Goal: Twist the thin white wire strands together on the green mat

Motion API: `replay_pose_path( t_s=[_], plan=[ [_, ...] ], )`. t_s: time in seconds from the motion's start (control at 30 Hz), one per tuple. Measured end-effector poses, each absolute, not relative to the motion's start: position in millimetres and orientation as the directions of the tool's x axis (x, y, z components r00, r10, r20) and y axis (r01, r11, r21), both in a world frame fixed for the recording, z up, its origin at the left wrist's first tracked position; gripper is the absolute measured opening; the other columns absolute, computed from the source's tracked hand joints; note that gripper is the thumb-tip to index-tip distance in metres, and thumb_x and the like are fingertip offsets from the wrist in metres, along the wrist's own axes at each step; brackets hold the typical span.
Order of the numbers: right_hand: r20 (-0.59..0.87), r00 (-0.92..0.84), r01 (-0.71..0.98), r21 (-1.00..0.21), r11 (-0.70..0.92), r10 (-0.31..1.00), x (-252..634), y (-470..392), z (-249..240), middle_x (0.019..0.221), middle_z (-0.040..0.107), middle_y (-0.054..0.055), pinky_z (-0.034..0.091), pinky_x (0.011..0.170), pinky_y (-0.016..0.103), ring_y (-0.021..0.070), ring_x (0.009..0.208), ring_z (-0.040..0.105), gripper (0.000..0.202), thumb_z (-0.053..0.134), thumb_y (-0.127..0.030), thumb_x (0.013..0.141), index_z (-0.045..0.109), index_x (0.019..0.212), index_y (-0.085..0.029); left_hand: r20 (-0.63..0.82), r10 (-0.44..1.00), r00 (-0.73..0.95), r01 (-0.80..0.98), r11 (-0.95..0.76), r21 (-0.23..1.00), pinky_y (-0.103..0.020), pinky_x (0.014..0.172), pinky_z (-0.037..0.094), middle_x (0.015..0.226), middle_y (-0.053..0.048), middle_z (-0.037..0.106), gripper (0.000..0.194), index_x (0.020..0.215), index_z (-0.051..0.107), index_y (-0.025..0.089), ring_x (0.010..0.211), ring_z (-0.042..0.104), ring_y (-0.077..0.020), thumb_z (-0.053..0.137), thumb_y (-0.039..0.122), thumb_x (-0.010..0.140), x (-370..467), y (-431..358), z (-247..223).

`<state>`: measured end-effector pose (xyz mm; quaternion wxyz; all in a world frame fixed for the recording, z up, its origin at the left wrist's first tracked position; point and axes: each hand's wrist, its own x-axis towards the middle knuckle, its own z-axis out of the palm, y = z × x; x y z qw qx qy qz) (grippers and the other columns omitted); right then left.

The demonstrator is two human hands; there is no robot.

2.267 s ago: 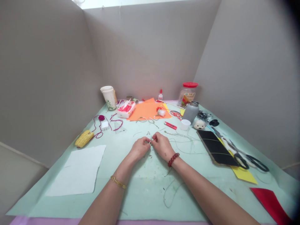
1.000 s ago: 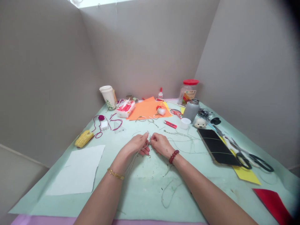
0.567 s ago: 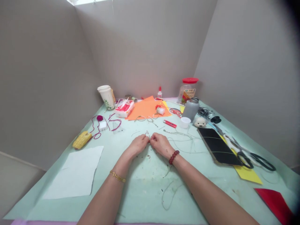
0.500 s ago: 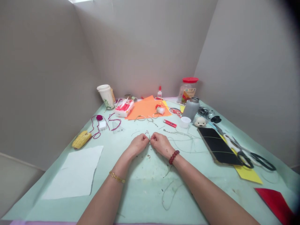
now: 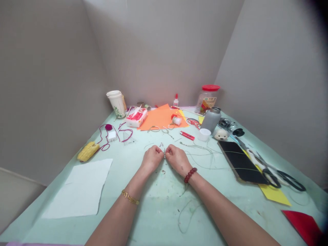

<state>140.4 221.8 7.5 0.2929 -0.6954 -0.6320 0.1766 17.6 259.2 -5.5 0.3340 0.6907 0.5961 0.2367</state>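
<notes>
My left hand [image 5: 153, 157] and my right hand [image 5: 176, 158] are close together over the middle of the table, fingers pinched. Between the fingertips is a tiny dark piece [image 5: 164, 153], too small to make out. Small bits [image 5: 163, 172] lie scattered on the green cloth just below the hands. A thin green cord [image 5: 189, 217] lies in a loop beside my right forearm, and more cords [image 5: 205, 147] spread to the right of my right hand. The red lighter [image 5: 187, 135] rests beyond my right hand.
Left are a white sheet [image 5: 80, 188], yellow corn-like object [image 5: 88, 151], purple yarn [image 5: 108, 127] and cup [image 5: 116, 104]. Behind lie a tissue pack [image 5: 136, 117] and orange paper [image 5: 157, 118]. Right are a grey bottle [image 5: 211, 119], phone [image 5: 242, 162] and scissors [image 5: 273, 171].
The view has shifted slightly, so objects on the right appear a little farther right. Both hands keep nearly the same pinched pose.
</notes>
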Motion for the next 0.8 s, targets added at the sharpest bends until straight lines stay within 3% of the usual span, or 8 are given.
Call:
replay_pose_path(
  t_s=[0.4, 0.8],
  plan=[
    [0.124, 0.13, 0.774, -0.633, -0.022, 0.984, 140.4, 220.5, 6.7, 0.059, 0.056, -0.001, 0.021, 0.051, 0.021, 0.01, 0.054, 0.044, 0.011, 0.044, -0.015, 0.075, 0.053, 0.068, -0.018, -0.054, 0.975, 0.216, 0.635, -0.098, 0.766, -0.019, 0.048, 0.028, 0.063, 0.0, 0.057, 0.014, 0.074, 0.058, 0.016, 0.053, 0.044, -0.0086, 0.048, 0.026, 0.072, 16.7, 259.2, -8.0],
    [0.095, 0.133, 0.809, -0.586, -0.053, 0.987, 139.2, 217.4, 6.8, 0.065, 0.059, 0.001, 0.022, 0.053, 0.022, 0.0111, 0.058, 0.048, 0.013, 0.043, -0.016, 0.078, 0.055, 0.074, -0.018, -0.04, 0.981, 0.188, 0.718, -0.11, 0.687, -0.021, 0.053, 0.031, 0.067, -0.002, 0.064, 0.018, 0.071, 0.064, 0.017, 0.06, 0.052, -0.0117, 0.049, 0.027, 0.074, 22.0, 253.7, -2.8]
  ],
)
